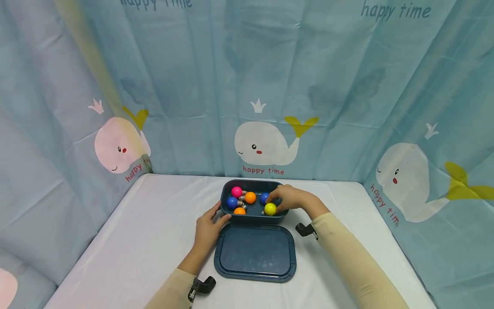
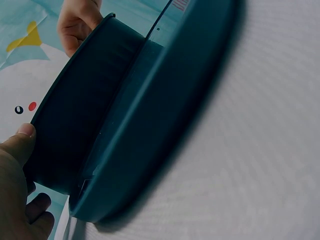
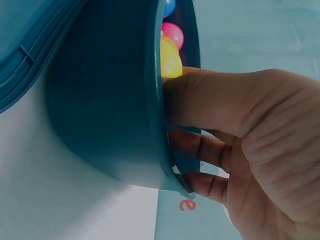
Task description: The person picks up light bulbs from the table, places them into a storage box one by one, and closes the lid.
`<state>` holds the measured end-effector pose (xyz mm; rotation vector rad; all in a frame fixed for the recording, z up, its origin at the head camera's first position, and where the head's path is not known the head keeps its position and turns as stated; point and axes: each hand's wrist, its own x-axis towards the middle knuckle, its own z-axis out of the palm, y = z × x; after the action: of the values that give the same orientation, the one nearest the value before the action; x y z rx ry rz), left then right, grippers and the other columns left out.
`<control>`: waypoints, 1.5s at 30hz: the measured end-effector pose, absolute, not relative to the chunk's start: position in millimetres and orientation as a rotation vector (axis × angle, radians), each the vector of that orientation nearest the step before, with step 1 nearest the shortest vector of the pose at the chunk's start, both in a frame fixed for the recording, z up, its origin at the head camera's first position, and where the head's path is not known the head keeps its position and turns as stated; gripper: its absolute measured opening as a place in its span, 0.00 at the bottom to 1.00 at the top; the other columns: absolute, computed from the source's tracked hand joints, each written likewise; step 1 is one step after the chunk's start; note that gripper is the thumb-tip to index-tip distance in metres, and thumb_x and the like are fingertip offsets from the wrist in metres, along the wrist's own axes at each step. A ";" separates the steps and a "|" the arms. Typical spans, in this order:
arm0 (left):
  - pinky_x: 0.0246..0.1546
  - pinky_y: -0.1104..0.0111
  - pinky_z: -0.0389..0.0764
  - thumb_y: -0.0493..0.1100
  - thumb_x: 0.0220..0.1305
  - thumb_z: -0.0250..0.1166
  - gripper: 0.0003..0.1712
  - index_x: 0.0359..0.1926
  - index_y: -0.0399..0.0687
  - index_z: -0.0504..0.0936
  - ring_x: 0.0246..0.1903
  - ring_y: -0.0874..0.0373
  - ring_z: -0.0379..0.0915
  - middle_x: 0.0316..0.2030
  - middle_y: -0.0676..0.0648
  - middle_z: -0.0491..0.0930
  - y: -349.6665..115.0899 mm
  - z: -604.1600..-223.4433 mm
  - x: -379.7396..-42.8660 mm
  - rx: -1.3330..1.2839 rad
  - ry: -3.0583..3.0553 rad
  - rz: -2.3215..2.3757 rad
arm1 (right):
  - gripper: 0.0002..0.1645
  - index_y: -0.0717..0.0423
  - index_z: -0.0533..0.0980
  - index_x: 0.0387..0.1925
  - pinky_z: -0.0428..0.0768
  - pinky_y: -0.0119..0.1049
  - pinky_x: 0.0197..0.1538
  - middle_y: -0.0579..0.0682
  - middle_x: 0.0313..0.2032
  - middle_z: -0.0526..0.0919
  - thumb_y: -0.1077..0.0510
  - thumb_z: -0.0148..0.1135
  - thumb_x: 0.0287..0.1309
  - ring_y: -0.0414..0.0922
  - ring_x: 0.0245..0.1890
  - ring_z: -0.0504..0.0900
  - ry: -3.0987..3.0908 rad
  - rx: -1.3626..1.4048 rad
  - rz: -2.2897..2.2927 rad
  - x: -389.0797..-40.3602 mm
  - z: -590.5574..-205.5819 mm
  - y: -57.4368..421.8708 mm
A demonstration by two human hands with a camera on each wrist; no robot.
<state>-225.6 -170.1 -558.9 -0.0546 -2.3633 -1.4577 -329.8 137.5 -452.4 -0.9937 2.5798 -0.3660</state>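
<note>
A dark blue plastic box (image 1: 252, 220) holds several small round light bulbs with metal screw bases. A pink bulb (image 1: 236, 192), a blue bulb (image 1: 232, 202) and an orange bulb (image 1: 250, 197) lie in its left and middle part. My left hand (image 1: 207, 229) grips the box's front left corner, thumb at the rim. Reaching in over the right side, my right hand (image 1: 289, 198) pinches a yellow bulb (image 1: 270, 209) between thumb and fingers. Another blue bulb (image 1: 264, 198) lies right by its fingertips. In the right wrist view the thumb partly hides the yellow bulb (image 3: 171, 59).
The matching dark blue lid (image 1: 254, 253) lies flat on the white-covered table (image 1: 154, 231), close in front of the box. Behind the table hangs a light blue curtain (image 1: 193, 141) with whale prints. Each wrist carries a black camera mount (image 1: 204, 285).
</note>
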 end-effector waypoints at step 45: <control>0.65 0.51 0.76 0.49 0.65 0.73 0.37 0.72 0.46 0.73 0.66 0.47 0.74 0.64 0.43 0.79 -177.2 -545.2 -216.5 -0.112 -2.485 -1.405 | 0.22 0.46 0.84 0.57 0.76 0.51 0.62 0.43 0.54 0.86 0.49 0.74 0.61 0.47 0.57 0.79 3.045 -1.015 -0.448 -263.6 -448.5 179.4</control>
<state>-216.5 -177.2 -545.2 -0.1123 -2.4849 -1.4047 -263.6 179.4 -448.5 -1.0154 3.0451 -0.4479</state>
